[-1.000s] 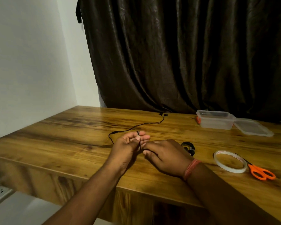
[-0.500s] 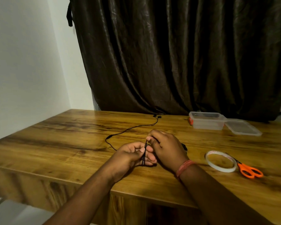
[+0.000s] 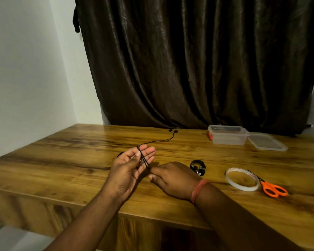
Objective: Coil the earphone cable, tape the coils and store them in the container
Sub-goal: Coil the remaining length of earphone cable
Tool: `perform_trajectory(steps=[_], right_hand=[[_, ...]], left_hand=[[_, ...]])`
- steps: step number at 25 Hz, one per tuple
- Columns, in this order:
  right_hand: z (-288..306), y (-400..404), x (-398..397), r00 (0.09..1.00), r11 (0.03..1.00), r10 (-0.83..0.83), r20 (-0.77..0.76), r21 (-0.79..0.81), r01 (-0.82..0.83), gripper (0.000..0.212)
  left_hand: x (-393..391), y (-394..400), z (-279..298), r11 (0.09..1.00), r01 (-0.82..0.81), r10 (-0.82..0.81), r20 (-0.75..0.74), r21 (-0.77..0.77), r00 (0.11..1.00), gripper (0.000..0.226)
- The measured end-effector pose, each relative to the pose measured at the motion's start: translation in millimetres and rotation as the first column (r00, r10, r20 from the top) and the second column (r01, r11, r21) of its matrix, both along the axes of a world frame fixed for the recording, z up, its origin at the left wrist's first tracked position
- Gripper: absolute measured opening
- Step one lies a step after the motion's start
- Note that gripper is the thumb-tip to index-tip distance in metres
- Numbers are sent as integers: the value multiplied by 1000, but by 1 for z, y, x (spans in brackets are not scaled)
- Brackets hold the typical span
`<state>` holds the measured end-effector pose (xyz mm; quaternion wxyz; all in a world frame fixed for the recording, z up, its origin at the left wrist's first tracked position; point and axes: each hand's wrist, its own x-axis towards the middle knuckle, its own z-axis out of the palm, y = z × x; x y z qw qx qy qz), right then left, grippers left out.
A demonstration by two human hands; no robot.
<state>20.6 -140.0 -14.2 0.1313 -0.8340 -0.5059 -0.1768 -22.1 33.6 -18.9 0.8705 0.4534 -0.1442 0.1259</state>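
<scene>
Left hand raised palm-up over the wooden table, fingers straight and spread, thin black earphone cable looped over the fingertips and running down across the palm. Right hand low beside it, knuckles up, thumb and forefinger pinching the lower end of the cable strands just at the heel of the left fingers. An orange thread band sits on the right wrist. The free run of cable trails from the left fingertips toward the table's far edge, ending in two black earbuds lying close to the dark brown curtain.

A second black coiled earphone bundle lies on the table just right of the right hand, metal plug showing. Further right, near the front edge, a roll of clear tape lies flat, touching or nearly touching the orange-handled scissors beside it. At the far right edge area, a clear plastic container stands open, with something small and orange at its left side, too small to tell what. Its clear flat lid lies just right of it on the table. White wall on the left side.
</scene>
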Motion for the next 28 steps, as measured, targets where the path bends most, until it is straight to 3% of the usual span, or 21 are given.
perform_trajectory(steps=[2, 4, 8, 10, 14, 19, 24, 28], right_hand=[[3, -1, -4, 999, 998, 28, 26, 61, -30, 25], [7, -3, -5, 999, 988, 20, 39, 155, -26, 27], [10, -10, 1, 998, 953, -35, 51, 303, 18, 16], [11, -11, 5, 997, 931, -66, 32, 362, 50, 16], [12, -11, 8, 994, 864, -51, -98, 494, 93, 17], [9, -8, 12, 972, 864, 43, -231, 497, 80, 18], [0, -4, 12, 952, 960, 2, -306, 267, 84, 12], [-2, -1, 4, 993, 998, 23, -112, 54, -17, 13]], left_hand=[[3, -4, -3, 986, -133, 138, -38, 98, 990, 23], [6, -11, -8, 959, -163, 186, -80, 231, 979, 21], [5, -18, -13, 858, 29, 41, -125, 513, 991, 21], [2, -17, -12, 821, 107, -21, -158, 560, 987, 28], [-5, -13, -8, 854, 227, -165, -171, 469, 971, 23], [-14, -9, -1, 853, 386, -361, -136, 351, 923, 22], [-11, -2, -1, 966, 230, -227, -40, 119, 973, 23], [-5, 1, -1, 998, 54, -55, -36, -29, 998, 27]])
